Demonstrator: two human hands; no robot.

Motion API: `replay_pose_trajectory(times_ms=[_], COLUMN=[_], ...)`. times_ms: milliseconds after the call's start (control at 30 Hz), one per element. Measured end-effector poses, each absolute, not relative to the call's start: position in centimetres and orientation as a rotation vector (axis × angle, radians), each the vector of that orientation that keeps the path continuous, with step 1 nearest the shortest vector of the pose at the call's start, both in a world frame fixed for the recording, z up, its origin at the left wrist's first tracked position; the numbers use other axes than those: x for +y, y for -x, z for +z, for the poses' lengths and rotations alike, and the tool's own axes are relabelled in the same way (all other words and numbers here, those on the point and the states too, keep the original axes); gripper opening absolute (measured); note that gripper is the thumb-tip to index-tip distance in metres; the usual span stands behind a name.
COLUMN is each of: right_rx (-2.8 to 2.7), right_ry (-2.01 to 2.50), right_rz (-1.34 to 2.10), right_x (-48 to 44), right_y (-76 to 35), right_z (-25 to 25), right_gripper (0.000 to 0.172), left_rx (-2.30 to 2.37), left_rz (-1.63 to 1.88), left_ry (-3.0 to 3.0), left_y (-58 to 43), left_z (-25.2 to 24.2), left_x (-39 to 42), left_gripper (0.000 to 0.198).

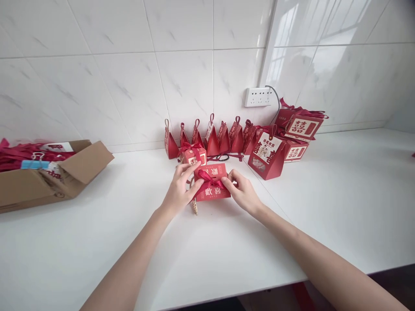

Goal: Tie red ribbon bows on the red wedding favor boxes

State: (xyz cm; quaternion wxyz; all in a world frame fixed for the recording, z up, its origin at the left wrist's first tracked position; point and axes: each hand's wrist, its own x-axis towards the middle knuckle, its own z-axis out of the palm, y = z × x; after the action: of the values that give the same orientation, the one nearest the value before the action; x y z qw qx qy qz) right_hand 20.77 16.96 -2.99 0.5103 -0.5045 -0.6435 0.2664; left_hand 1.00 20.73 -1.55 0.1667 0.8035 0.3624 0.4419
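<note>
Pinching a boxy red carton (218, 194), left hand (177, 189) and right hand (244, 192) flank its glossy, looped ribbon (210, 182).

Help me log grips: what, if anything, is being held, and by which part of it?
The near red box with the ribbon bow, held by opposite sides: the left hand at its left side, the right hand at its right edge.
</note>
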Motion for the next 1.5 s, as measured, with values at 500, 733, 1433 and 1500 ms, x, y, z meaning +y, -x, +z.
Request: replay_pose_trajectory(times_ms=[500,733,1433,1500], right_rx=[-1.694,-1.802,-1.441,-1.394], right_ry=[1.206,1.1,1.023,1.009], right_rz=[0.489,0.483,0.921,0.986], right_x=[17.0,16.6,16.5,16.5], right_y=[-20.6,-20.9,-20.6,-20.6], right_z=[-3.4,-3.1,-2.2,-2.0], right_gripper=[0.03,0.025,0.042,0.043], left_rx=[0.975,0.914,0.801,0.791], left_rz=[1.54,1.53,1.313,1.315], left_ry=[-1.809,-1.594,-1.452,-1.416], left_y=[-2.2,-2.4,-2.1,-2.1], left_z=[-1.1,-1.6,-0.8,-0.6], left_x=[19.9,20.0,19.9,20.0], left_gripper=[0.017,0.014,0.022,0.023])
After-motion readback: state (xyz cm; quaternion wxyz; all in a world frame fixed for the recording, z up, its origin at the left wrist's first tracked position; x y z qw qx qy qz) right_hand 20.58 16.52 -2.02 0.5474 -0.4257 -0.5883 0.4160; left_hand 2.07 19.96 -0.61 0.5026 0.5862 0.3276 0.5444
